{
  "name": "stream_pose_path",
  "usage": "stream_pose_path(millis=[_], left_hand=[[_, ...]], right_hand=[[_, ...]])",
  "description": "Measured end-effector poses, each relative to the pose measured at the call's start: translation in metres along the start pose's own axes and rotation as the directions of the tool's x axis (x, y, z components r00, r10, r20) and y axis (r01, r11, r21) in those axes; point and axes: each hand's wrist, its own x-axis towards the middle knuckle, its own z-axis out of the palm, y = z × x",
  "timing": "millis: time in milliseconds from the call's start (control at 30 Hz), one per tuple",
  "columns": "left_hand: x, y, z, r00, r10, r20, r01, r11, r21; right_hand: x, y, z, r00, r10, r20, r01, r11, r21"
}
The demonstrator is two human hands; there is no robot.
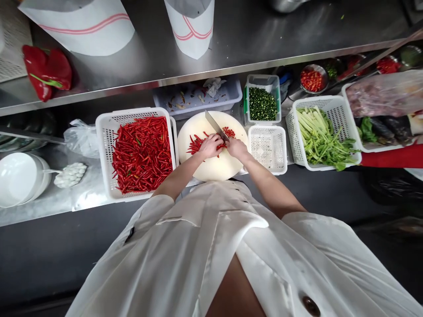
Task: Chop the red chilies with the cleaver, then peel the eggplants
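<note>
A round cream chopping board lies in front of me. My right hand is closed round the handle of a kitchen knife, whose broad blade slants up and left across the board. Just left of the blade, my left hand presses with curled fingers on red chillies, partly hiding them. More whole red chillies lie loose to the left of that hand. On the right of the blade is a small heap of chopped red chilli.
Left of the board stands a white basket heaped with red chillies. Right of it are a small white basket, a tub of chopped green pieces and a basket of leafy greens. Behind is a grey tray, below a steel shelf.
</note>
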Motion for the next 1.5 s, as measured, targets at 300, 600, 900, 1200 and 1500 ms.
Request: stream_pose_path(millis=[300,600,900,1200,1500], left_hand=[[0.002,0.013,0.010,0.999,-0.044,-0.014,0.043,0.997,-0.071],[-0.001,0.007,0.013,0.999,-0.028,-0.034,0.026,0.999,-0.046],[-0.003,0.013,0.000,1.000,-0.030,0.005,0.030,0.999,-0.036],[0.035,-0.025,-0.030,0.952,-0.282,-0.122,0.287,0.957,0.028],[0.030,-0.004,-0.013,0.973,-0.228,-0.030,0.229,0.973,0.036]], right_hand=[[0.008,0.002,0.001,1.000,0.017,-0.006,-0.017,1.000,0.017],[-0.013,0.012,-0.005,1.000,-0.014,-0.006,0.014,1.000,0.018],[0.018,0.006,0.005,0.998,-0.057,-0.015,0.058,0.993,0.099],[-0.030,0.064,-0.003,0.999,-0.027,0.043,0.012,0.946,0.324],[-0.009,0.056,0.010,0.992,-0.124,0.002,0.116,0.936,0.332]])
